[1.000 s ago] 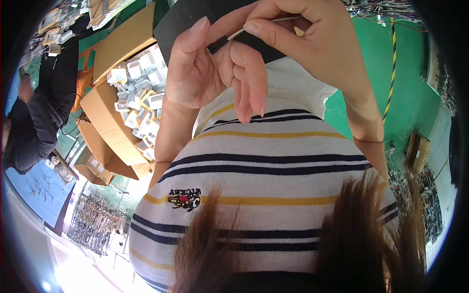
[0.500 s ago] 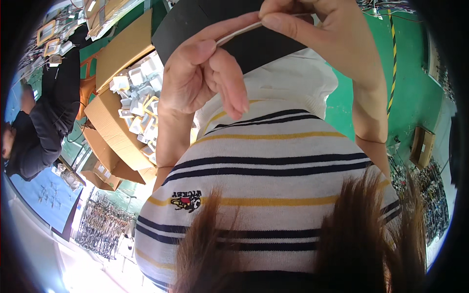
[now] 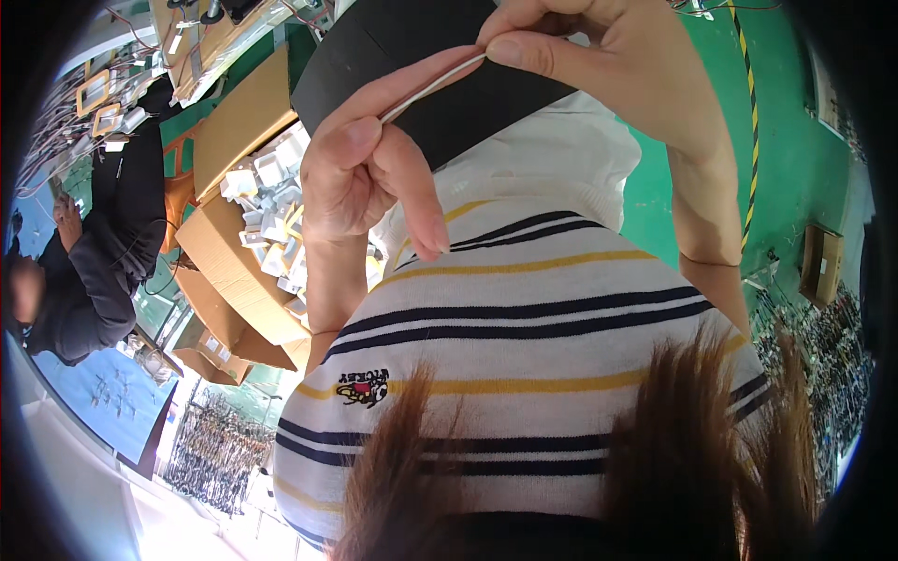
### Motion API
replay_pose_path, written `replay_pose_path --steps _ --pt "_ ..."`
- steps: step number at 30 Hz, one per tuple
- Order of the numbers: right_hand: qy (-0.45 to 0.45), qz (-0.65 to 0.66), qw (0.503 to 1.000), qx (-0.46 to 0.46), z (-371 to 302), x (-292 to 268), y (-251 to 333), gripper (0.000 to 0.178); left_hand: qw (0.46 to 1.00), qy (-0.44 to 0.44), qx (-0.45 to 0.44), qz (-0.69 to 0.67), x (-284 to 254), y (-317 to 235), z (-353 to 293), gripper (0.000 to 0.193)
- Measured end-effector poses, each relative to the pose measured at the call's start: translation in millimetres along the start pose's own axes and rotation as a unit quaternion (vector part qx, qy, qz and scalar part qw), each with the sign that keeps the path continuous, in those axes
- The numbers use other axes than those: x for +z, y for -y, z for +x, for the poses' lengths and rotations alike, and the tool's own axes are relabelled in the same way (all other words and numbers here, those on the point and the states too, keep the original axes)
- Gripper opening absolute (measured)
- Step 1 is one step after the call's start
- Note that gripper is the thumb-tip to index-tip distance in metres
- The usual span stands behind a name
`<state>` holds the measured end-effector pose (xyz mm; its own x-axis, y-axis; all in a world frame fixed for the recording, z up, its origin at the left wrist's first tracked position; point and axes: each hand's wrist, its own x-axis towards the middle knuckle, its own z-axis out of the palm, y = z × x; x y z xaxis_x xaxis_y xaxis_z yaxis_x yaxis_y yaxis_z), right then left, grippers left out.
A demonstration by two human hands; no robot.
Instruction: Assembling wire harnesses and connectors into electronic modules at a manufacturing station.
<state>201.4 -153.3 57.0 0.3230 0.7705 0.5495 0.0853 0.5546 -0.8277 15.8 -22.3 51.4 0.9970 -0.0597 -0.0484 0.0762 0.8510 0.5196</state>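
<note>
A thin white wire [image 3: 433, 88] runs between my two hands above the dark surface at the top of the view. My left hand [image 3: 360, 164] pinches it between thumb and forefinger, with the other fingers curled loosely below. At the wire's other end, the thumb and forefinger of my right hand [image 3: 580, 61] close on it from above. Whatever lies past the right fingertips is hidden by the hand.
An open cardboard box [image 3: 234, 257] full of white and yellow-edged plastic housings stands at my left. Beyond it, a co-worker in dark clothing [image 3: 108, 252] sits by a blue table [image 3: 112, 397]. Striped tape [image 3: 751, 122] crosses the green floor at right, near a small carton [image 3: 821, 265].
Both my hands have shifted slightly left, still gripping the wire, and my left hand is a little lower. The box and co-worker appear slightly further right in view.
</note>
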Motion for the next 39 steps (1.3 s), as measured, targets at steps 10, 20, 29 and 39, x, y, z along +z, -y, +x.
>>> replay_pose_path --steps 10,20,29,39 --pt "0.098 -0.390 0.898 0.179 17 -17 23 0.010 0.746 -0.062 0.177 0.639 1 -6 60 0.035" --pt "-0.053 -0.479 0.869 -0.113 -29 -26 -48 0.014 0.921 -0.212 0.055 0.321 -101 11 93 0.043" --pt "0.139 -0.611 0.740 0.245 -73 -17 -77 0.013 0.977 -0.208 -0.039 0.024 -120 17 91 0.010" --pt "0.010 -0.664 0.713 0.223 -98 -8 -94 0.015 0.990 0.008 0.001 -0.139 -139 46 101 0.012"
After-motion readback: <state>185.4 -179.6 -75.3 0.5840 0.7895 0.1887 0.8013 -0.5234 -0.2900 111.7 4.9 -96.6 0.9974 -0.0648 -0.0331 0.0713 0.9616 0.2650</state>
